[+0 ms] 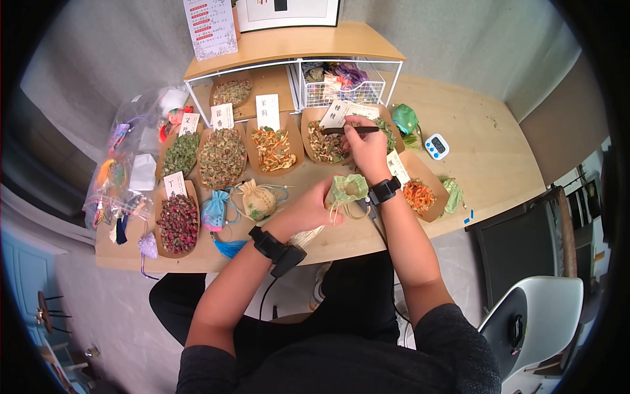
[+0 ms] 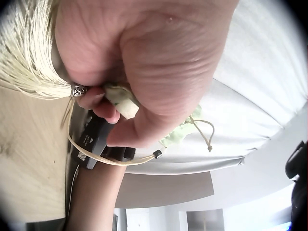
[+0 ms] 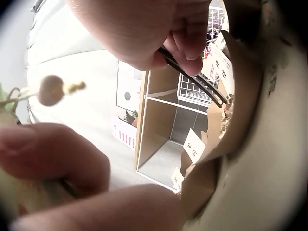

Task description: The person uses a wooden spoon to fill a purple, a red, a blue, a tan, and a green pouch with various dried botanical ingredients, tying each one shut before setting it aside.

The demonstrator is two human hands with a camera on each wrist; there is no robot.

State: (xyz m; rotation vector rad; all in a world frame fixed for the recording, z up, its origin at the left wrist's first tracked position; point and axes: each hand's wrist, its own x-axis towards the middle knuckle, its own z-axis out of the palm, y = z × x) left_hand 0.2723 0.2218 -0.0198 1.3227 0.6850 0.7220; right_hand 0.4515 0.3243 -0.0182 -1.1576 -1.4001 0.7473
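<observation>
My left hand (image 1: pixel 319 202) grips a pale green drawstring pouch (image 1: pixel 349 188), its gathered mouth open and facing up. A cream tassel (image 2: pixel 29 53) and a beaded cord hang from the pouch. Over the paper trays, my right hand (image 1: pixel 369 152) pinches black tweezers (image 3: pixel 195 83). Their tips reach into a brown paper tray (image 3: pixel 240 110) of chopped brownish herb pieces (image 1: pixel 323 146), right at the pieces. A white label card (image 1: pixel 335 113) stands at the back of that tray.
More paper trays hold orange-yellow peel (image 1: pixel 273 148), dried flowers (image 1: pixel 223 157), rosebuds (image 1: pixel 178 224) and orange bits (image 1: pixel 418 196). Blue (image 1: pixel 214 210) and beige pouches (image 1: pixel 258 200) lie near the front edge. A shelf (image 1: pixel 289 46) stands behind; a timer (image 1: pixel 436 146) sits right.
</observation>
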